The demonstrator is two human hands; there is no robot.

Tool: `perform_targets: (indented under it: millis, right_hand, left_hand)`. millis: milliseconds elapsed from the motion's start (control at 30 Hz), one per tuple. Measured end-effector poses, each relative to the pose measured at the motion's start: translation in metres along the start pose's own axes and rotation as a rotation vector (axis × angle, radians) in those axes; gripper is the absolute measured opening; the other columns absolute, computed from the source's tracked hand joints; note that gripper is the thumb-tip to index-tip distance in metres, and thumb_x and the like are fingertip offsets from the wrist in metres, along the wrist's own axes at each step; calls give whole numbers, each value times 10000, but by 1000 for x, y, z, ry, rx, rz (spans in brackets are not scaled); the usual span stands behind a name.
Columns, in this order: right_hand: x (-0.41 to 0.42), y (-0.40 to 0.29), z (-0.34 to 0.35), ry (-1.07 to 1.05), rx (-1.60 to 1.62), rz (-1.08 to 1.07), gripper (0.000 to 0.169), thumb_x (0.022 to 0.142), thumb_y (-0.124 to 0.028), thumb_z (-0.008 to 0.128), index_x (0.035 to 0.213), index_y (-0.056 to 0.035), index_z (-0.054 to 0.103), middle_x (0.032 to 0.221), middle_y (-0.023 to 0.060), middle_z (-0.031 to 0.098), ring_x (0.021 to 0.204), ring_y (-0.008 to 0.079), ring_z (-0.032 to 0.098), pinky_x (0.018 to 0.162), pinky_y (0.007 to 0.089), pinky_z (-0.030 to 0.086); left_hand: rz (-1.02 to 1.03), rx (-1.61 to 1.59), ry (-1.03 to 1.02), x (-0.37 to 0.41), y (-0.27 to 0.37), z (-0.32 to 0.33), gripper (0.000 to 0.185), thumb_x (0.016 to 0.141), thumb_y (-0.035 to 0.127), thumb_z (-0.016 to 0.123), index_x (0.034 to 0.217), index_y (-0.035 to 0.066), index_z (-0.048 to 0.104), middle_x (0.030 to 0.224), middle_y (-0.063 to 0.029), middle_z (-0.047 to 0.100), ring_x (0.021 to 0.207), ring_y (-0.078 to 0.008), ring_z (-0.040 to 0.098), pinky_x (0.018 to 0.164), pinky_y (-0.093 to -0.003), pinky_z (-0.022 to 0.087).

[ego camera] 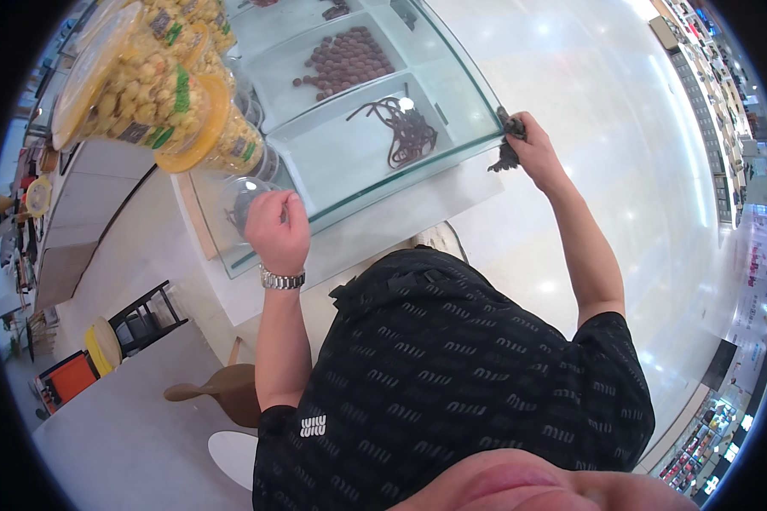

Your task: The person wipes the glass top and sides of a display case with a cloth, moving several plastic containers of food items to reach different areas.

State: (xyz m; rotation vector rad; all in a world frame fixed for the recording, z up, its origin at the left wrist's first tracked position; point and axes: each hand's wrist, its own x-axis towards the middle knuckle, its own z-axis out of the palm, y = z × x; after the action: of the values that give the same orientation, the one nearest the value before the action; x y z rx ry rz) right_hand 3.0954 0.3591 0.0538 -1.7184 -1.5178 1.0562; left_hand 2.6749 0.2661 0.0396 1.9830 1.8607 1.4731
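Observation:
My right hand (537, 150) grips a crumpled dark grey cloth (509, 155) against the near right corner of a glass display case (351, 199). Under the glass, white trays (307, 163) hold dark brown strands (412, 137) and round brown balls (351, 61). My left hand (279, 228), a metal-banded watch (282, 279) on its wrist, is curled into a fist over the case's left front part. Just behind the fist is a clear plastic container (238, 198), partly hidden by it. Nothing shows in the fist.
Large clear tubs of popcorn (147, 102) with yellow rims stand on the case's left side. A brown chair (230, 393) is at lower left, near a black-framed rack (144, 319). Glossy pale floor (550, 76) extends right, towards shelves of goods (703, 121).

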Motion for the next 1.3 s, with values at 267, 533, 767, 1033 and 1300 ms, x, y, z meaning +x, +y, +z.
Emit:
perform_targets:
  millis: [267, 533, 767, 1033, 1300]
  right_hand:
    - [-9, -35, -1, 161, -343, -378, 418, 966, -13, 562, 1382, -41, 525, 1239, 177, 652, 1120, 290, 644, 962, 392, 513]
    - [-40, -106, 176, -302, -708, -973, 655, 946, -437, 636, 1462, -54, 509, 1559, 192, 441, 1503, 393, 307, 1252, 527, 208]
    - [-32, -71, 93, -272, -858, -758, 654, 929, -327, 685, 1496, -82, 471, 1620, 176, 346, 1529, 400, 245, 1255, 515, 198]
    - [68, -78, 118, 34, -966, -668, 598, 999, -370, 538, 1516, -94, 419, 1575, 206, 387, 1479, 469, 287, 1226, 562, 220]
    - [-33, -119, 140, -623, -774, -1007, 642, 959, -394, 612, 1511, -102, 460, 1641, 175, 313, 1534, 414, 221, 1248, 571, 172]
  left_hand:
    - [2, -63, 32, -3, -3, -2, 16, 827, 19, 689, 838, 13, 699, 813, -111, 684, 709, -274, 624, 639, -368, 501]
    - [14, -175, 42, 1, -2, -2, 41, 825, -4, 682, 863, -2, 696, 820, -122, 688, 716, -283, 633, 650, -365, 509]
    - [63, -204, 66, -5, -7, -11, 47, 817, -13, 684, 863, -3, 689, 818, -127, 685, 723, -285, 639, 658, -364, 513]
    - [42, -251, 22, 1, -2, -11, 47, 809, -21, 689, 852, -4, 688, 805, -125, 680, 706, -280, 632, 641, -360, 503]
    - [10, -186, 60, -2, -4, -11, 46, 808, -31, 680, 849, -13, 686, 800, -126, 674, 699, -292, 626, 642, -377, 497]
